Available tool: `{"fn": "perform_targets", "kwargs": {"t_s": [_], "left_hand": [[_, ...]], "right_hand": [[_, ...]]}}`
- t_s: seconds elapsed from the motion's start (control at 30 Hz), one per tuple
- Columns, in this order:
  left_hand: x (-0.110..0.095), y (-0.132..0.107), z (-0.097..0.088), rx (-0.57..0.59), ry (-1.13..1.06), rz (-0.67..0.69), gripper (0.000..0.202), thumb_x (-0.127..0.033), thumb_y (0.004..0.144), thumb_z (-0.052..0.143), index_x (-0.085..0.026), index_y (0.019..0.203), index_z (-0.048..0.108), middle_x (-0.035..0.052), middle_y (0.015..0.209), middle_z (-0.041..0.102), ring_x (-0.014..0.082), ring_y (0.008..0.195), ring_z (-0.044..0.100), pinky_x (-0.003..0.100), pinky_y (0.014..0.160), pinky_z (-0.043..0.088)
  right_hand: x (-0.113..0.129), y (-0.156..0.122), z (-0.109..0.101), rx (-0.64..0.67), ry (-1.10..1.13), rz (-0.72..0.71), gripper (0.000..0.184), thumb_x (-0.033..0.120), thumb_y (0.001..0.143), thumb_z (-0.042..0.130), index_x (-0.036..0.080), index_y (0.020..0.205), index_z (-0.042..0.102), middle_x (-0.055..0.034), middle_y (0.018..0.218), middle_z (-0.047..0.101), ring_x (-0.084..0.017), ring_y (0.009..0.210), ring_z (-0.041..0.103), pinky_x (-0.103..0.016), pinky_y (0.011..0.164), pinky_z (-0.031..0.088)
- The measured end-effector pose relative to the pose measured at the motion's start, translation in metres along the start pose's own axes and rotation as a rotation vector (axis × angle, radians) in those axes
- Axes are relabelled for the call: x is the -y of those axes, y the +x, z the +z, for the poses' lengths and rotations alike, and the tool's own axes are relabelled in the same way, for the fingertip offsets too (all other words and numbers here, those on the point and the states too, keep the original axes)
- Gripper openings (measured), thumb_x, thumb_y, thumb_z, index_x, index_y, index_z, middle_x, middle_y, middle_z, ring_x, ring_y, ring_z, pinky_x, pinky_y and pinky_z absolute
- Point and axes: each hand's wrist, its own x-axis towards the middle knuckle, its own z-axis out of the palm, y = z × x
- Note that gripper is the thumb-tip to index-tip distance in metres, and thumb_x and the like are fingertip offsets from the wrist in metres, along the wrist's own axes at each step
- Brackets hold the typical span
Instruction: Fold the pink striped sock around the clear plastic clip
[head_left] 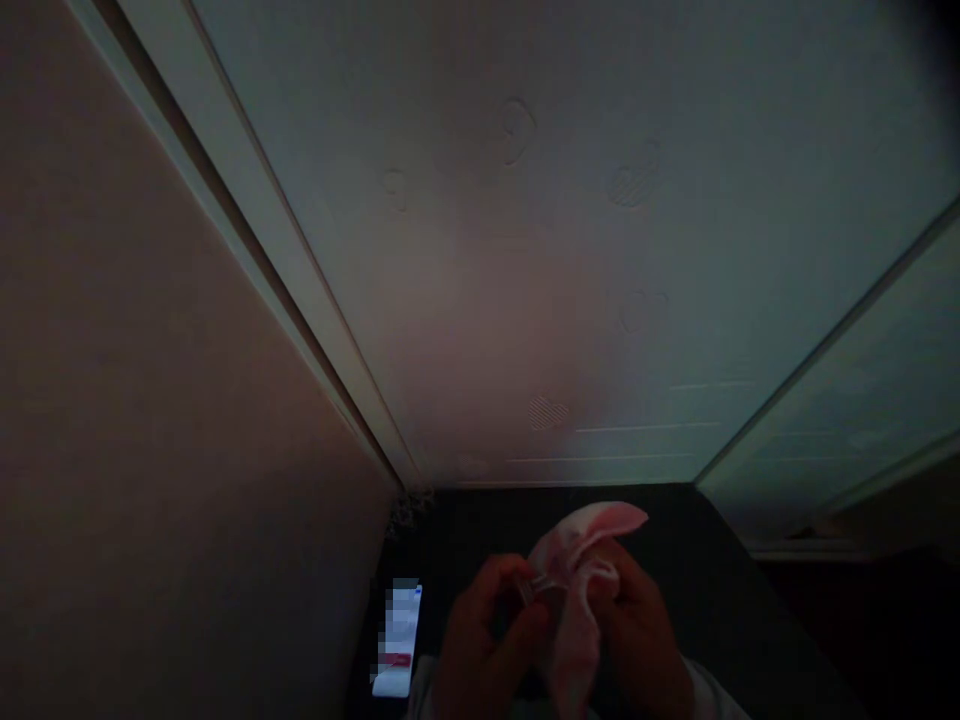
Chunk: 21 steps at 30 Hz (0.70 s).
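Note:
A soft pink-and-white cloth (579, 625) is bunched between my two hands, one end pointing up to the right and another hanging down. My right hand (641, 640) is closed around its gathered middle. With thumb and forefinger, my left hand (487, 645) pinches a small pale, see-through piece (534, 586) at the cloth's left side. Dim light hides what kind of piece this is and whether it is fixed to the cloth.
Below my hands is a dark surface (465, 530). A lit phone (397, 640) lies on it to the left. A pale panel with embossed hearts (517, 300) rises behind, and a plain wall (187, 400) borders the left side.

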Motion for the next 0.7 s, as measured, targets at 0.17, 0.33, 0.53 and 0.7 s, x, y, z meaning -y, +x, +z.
{"fn": "perform_targets", "kwargs": {"t_s": [0.17,0.33,0.53,0.7], "left_hand": [[0.0033,-0.0002,-0.0005,-0.003,0.042,-0.006,0.023,-0.036,0.074,0.054,-0.018,0.088,0.053,0.0009,0.073,0.053,0.0145,0.069,0.047,0.025,0.064,0.038],[0.0025,-0.0007,-0.0004,-0.064,0.088,0.022,0.018,-0.028,0.071,0.058,-0.019,0.085,0.054,0.0001,0.073,0.053,0.0138,0.068,0.048,0.024,0.063,0.038],[0.0059,-0.0002,-0.0017,-0.085,0.164,0.027,0.020,-0.025,0.068,0.061,-0.019,0.087,0.055,0.0012,0.077,0.056,0.0148,0.071,0.050,0.024,0.064,0.040],[0.0069,0.0003,-0.0034,-0.054,0.215,0.044,0.021,-0.024,0.067,0.062,-0.019,0.086,0.055,0.0013,0.077,0.057,0.0145,0.070,0.051,0.025,0.065,0.041]], "right_hand": [[-0.0057,-0.0010,0.0019,0.012,0.152,0.075,0.021,0.034,0.082,0.047,0.020,0.069,0.056,0.0009,0.062,0.052,-0.012,0.055,0.046,-0.021,0.049,0.039],[-0.0100,-0.0030,0.0032,0.041,0.257,0.131,0.019,0.034,0.083,0.047,0.021,0.073,0.056,0.0013,0.065,0.051,-0.012,0.058,0.045,-0.021,0.053,0.040],[-0.0059,-0.0010,0.0033,0.046,0.173,0.164,0.017,0.035,0.077,0.055,0.019,0.071,0.054,0.0019,0.063,0.049,-0.011,0.055,0.043,-0.020,0.050,0.037],[-0.0097,-0.0016,0.0023,0.027,0.131,0.184,0.020,0.038,0.073,0.058,0.019,0.069,0.053,0.0024,0.060,0.049,-0.011,0.053,0.042,-0.021,0.049,0.036]]}}
